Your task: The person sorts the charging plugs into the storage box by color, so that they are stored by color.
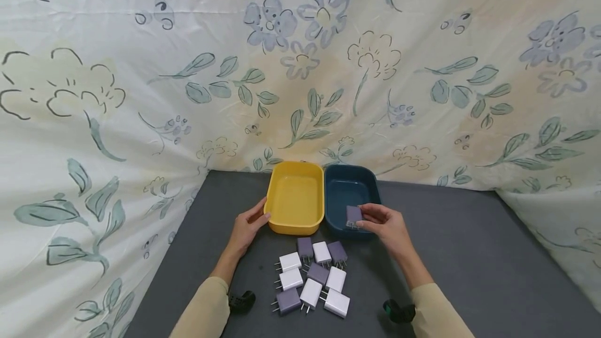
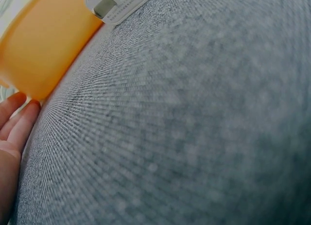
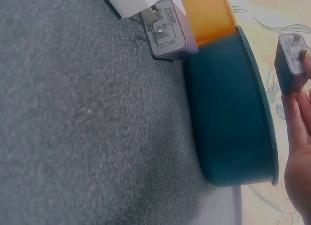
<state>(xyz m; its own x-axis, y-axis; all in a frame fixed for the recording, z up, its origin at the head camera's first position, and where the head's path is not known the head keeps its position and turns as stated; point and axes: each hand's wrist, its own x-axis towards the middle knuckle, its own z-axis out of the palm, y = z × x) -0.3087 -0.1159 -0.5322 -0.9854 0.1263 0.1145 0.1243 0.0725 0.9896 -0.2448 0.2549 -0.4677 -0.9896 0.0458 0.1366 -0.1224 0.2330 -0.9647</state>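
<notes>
We see the right hand (image 1: 386, 225) pinching a purple charger (image 1: 354, 215), its printed face visible only from the right wrist, over the near side of the blue bin (image 1: 349, 192), while the left hand (image 1: 248, 227), fingers extended, touches the yellow bin (image 1: 296, 197) at left.

A cloth (image 1: 300, 119) hangs behind the table (image 1: 451, 249) and down its left and right sides. At the back of the table, the left tray (image 1: 296, 197) and the right tray (image 1: 349, 186) sit side by side. Ten plugs (image 1: 317, 274) lie in a bunch on the table, in front of the trays. The left hand (image 1: 245, 231) is at the left tray's left side. One more plug (image 1: 354, 213), in the right hand (image 1: 386, 223), is above the right tray's front end.
</notes>
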